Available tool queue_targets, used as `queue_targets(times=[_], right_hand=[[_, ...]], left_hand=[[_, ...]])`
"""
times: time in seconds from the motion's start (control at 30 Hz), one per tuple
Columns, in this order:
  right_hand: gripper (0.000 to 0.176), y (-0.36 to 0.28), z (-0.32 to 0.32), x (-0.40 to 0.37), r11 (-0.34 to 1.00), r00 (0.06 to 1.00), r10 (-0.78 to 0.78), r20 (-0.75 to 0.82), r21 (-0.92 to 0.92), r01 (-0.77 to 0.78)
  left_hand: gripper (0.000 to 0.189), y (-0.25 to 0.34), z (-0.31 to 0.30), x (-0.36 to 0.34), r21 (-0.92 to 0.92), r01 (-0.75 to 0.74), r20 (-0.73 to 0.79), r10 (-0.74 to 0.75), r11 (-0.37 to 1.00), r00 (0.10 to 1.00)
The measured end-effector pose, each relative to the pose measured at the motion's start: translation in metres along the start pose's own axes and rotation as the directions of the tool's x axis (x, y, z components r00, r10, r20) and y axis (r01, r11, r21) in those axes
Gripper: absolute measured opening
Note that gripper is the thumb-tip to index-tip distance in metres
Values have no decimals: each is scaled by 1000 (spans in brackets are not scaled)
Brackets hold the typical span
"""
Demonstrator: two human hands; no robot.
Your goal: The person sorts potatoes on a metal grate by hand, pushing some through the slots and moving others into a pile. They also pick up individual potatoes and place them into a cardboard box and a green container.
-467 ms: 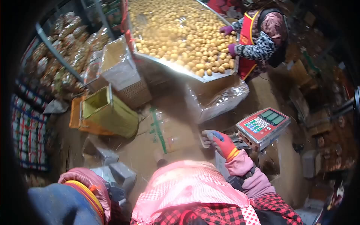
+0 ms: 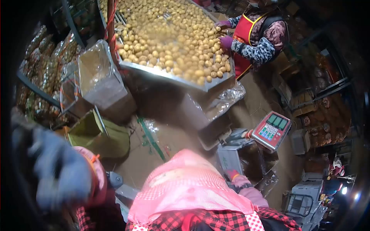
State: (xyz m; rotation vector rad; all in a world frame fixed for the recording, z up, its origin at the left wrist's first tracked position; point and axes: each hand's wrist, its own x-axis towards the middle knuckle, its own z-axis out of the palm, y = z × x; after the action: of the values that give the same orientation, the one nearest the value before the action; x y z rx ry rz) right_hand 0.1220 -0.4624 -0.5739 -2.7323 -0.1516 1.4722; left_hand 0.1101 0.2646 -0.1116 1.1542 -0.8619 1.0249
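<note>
My left hand [image 2: 63,169], in a blue-grey glove, is raised at the lower left, close to the camera. Motion smears its fingers, so what they hold, if anything, does not show. My right hand [image 2: 232,175] is low beside a pale carton [image 2: 230,158]; its orange-red cuff shows, but the fingers are hidden. Ahead of it, a red scale display [image 2: 271,131] with a keypad stands above a plastic-lined box. Under the lip of the metal sorting table [image 2: 165,77] is an open carton [image 2: 192,109] with a clear plastic liner [image 2: 227,101].
Potatoes [image 2: 169,42] cover the table. A co-worker in a red apron [image 2: 243,34] reaches over them with purple gloves [image 2: 225,41]. At the left stand a lined carton [image 2: 102,86], a yellow-green bin [image 2: 111,142] and stacked bagged goods [image 2: 44,73]. Green tape [image 2: 152,138] lies on the floor.
My left hand has swung up and forward into view. The right hand has drawn back toward my body, down beside the pale carton. The camera view has turned and shifted.
</note>
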Motion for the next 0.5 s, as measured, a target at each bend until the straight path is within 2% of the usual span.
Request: queue_targets(times=[0.03, 0.07, 0.1, 0.17, 0.27, 0.37, 0.43, 0.47, 0.5], right_hand=[[51, -17, -10, -19, 1000, 999, -26, -25, -17, 25], [51, -27, -13, -33, 998, 998, -46, -35, -35, 45], [46, -30, -10, -28, 994, 987, -44, -155, -104, 28], [38, -21, 16, 10, 973, 922, -77, -379, -229, -13], [29, -46, -13, 85, 973, 971, -118, -208, 170, 155], [27, -102, -55, 146, 808, 992, 69, -108, 589, 8], [30, -149, -122, 140, 887, 918, -162, -362, 354, 296], [31, -151, -123, 165, 830, 828, -164, -536, 378, 409], [32, -149, -119, 183, 769, 714, -146, -684, 376, 517]], left_hand=[[44, -32, -28, -33, -92, 284, -214, -298, 954, 930], [40, -61, -19, -35, 509, 226, -1, -262, 831, 965], [38, -90, -9, -38, 883, -93, 211, -214, 460, 954], [46, -121, -41, -81, 887, 16, 262, -530, 462, 806], [43, -144, -79, -167, 896, 339, 41, -813, 287, 580], [41, -169, -88, -212, 750, 656, -243, -889, 81, 388], [39, -198, -87, -208, 727, 685, -285, -926, -41, 247], [37, -214, -83, -200, 714, 693, -302, -938, -103, 172], [37, -234, -82, -195, 733, 675, -271, -946, -82, 179]])
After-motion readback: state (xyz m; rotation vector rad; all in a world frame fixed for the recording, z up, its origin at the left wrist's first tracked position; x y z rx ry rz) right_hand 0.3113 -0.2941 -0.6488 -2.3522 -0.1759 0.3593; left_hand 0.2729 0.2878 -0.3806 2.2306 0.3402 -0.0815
